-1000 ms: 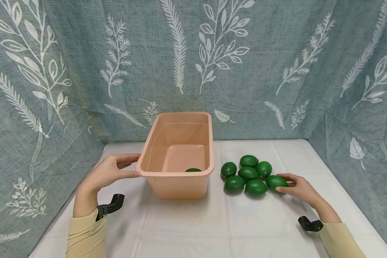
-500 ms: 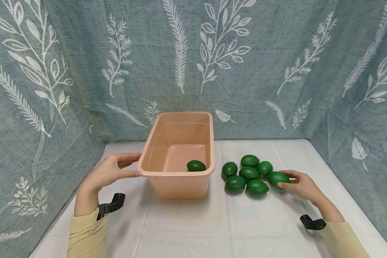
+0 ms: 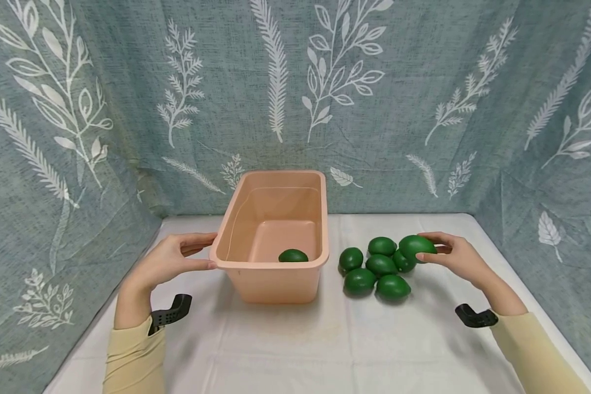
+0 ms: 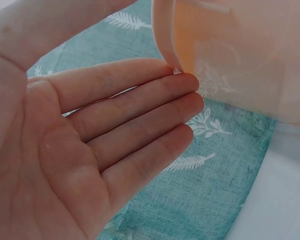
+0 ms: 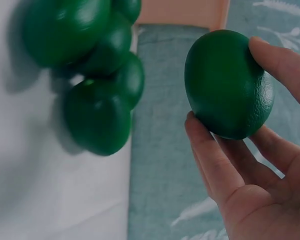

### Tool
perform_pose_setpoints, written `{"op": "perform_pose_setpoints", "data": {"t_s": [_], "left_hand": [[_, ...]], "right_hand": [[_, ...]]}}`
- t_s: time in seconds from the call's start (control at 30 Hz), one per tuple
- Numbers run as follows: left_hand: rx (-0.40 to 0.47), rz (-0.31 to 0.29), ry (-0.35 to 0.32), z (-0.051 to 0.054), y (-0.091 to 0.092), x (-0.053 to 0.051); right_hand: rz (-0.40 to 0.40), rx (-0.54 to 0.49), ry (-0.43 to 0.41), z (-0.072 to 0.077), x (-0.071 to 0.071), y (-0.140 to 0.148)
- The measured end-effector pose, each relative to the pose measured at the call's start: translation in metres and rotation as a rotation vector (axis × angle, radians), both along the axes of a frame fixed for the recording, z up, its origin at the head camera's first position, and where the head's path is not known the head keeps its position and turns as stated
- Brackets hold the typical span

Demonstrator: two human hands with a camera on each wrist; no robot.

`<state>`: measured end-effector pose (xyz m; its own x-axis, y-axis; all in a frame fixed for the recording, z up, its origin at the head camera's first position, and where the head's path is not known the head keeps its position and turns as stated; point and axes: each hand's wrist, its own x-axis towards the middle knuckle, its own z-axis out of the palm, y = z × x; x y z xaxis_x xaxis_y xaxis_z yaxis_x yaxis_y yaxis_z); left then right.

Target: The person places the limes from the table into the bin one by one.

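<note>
In the head view my right hand [image 3: 455, 257] holds a green lime [image 3: 417, 249] between thumb and fingertips, raised off the table. The right wrist view shows the same lime [image 5: 227, 85] with the thumb on one side and fingers on the other. Below and left of it lie several more limes [image 3: 359, 281] in a cluster. My left hand [image 3: 169, 260] touches the left rim of a peach plastic bin [image 3: 278, 284]. Its fingers are straight, as the left wrist view shows, with fingertips [image 4: 190, 82] against the rim. Inside the bin, one lime [image 3: 293, 255] shows partly above the near rim.
The bin stands on a white-covered table [image 3: 285, 350], left of the lime cluster. A teal curtain [image 3: 216, 109] with white leaf prints hangs behind and along both sides. Black camera mounts [image 3: 475, 317] sit on both wrists.
My right hand has lifted one lime from the cluster's right edge, up and slightly left. The lime in the bin came into fuller view, then shifted left and lower. The left hand stays at the rim.
</note>
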<state>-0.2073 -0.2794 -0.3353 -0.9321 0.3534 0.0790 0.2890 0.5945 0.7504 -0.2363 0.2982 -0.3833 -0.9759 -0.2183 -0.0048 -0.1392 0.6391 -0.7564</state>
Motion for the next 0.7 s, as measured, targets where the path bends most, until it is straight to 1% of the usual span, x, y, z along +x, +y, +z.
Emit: {"op": "perform_pose_setpoints", "data": {"t_s": [0.2,0.4,0.7], "left_hand": [[0.013,-0.006,0.004,0.0,-0.001,0.001],[0.003,-0.009,0.011,0.0,0.0,-0.001],[0.008,-0.005,0.012,0.0,0.0,-0.002]], "right_hand": [[0.038,0.01,0.034,0.022,-0.012,-0.018],[0.068,-0.002,0.025,0.043,-0.024,-0.034],[0.109,-0.011,0.027,0.064,-0.044,-0.059]]}}
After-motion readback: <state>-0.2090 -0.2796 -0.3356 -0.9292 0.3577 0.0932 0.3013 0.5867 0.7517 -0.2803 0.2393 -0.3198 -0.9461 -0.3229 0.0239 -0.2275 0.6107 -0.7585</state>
